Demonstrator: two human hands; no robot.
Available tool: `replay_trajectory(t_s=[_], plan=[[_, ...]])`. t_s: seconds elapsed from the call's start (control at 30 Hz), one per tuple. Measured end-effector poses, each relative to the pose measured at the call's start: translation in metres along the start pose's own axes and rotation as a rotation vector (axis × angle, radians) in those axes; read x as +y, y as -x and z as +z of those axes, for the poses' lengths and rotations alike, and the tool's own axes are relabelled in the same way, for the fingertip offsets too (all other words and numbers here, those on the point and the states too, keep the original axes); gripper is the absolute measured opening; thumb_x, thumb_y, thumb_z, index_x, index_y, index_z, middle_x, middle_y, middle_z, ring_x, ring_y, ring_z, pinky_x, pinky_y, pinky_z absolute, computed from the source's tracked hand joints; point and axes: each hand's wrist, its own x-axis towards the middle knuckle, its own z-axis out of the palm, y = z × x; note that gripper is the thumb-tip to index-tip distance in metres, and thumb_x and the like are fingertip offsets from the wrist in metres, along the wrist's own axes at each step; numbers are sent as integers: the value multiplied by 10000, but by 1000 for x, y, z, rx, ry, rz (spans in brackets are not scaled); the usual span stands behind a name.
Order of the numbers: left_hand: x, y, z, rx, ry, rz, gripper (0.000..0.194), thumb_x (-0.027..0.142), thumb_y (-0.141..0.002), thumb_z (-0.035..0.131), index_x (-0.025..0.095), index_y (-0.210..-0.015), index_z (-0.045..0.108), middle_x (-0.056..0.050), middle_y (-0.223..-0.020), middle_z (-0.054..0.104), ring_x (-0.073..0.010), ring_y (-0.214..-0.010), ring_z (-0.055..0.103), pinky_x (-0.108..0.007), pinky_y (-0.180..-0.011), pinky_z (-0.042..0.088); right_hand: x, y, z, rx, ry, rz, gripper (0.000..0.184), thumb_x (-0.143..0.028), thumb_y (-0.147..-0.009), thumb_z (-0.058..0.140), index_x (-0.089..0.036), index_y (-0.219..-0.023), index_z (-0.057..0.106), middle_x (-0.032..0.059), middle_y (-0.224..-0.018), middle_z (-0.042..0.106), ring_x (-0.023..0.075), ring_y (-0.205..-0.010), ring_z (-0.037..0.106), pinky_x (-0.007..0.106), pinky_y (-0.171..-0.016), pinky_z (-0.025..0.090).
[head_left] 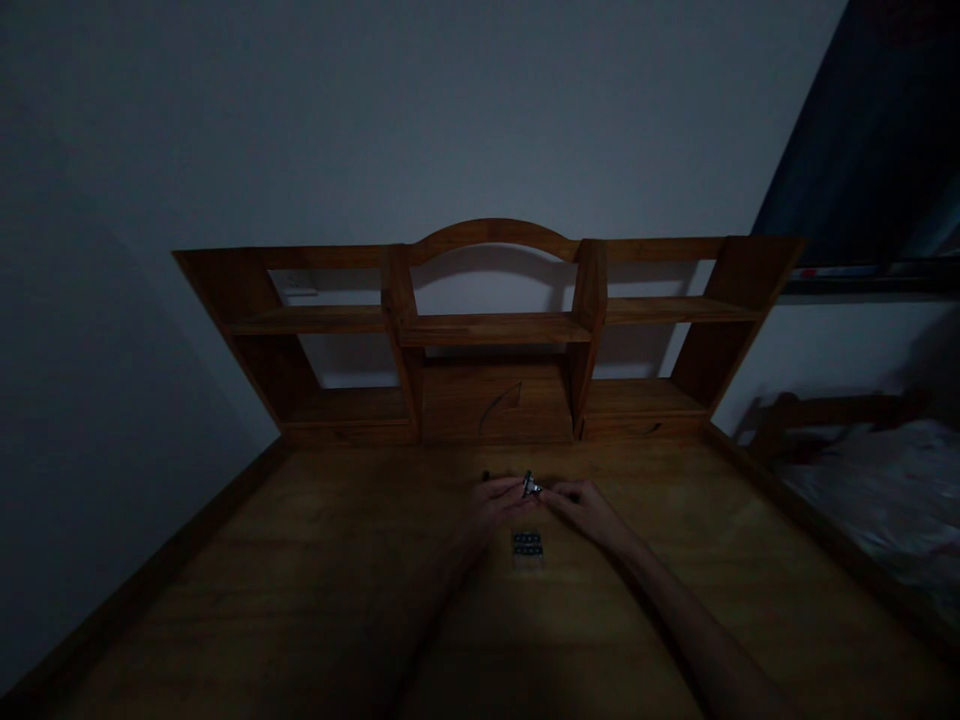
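A small silver-and-black metal piece (531, 486) is held just above the desk top, too small and dim to name more exactly. My left hand (496, 498) has its fingers closed on it from the left. From the right, the fingertips of my right hand (585, 507) pinch its near end. Below my hands, a small clear case (528, 563) lies on the desk, with two rows of black pieces in it. Just beyond my left hand is a tiny dark object (486, 475), its kind unclear.
The wooden desk top (300, 590) has raised edges at left and right. A wooden shelf unit (495, 328) stands along its back, against a pale wall (450, 120). Right of the desk lies a pale, crumpled heap (885, 480) beside a wooden rail (855, 408). The room is dim.
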Motion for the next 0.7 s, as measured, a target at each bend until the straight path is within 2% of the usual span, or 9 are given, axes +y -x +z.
replay_trajectory(t_s=[0.13,0.47,0.7], plan=[[0,2,-2,-36,0,-3,411,347,-653,805,111,-979,724,-136,-1027,710,-257,-951,667,-426,-974,459,0,1,1,5,10,14,483,-553,-877,486,-133,-758,693,6,-690,573,142,-651,489,233,-586,366],[-2,0,-4,-44,-9,-25,431,355,-656,803,124,-1009,714,-135,-1063,702,-262,-972,662,-430,-983,453,0,1,1,-6,9,15,469,-546,-873,504,-133,-707,655,-12,-640,506,121,-604,434,224,-554,333],[2,2,1,-84,-41,38,418,414,-702,751,126,-1003,714,-128,-1045,708,-286,-1002,647,-440,-967,457,0,0,-1,6,33,15,437,-522,-871,528,-137,-718,668,-19,-640,527,121,-599,457,225,-559,340]])
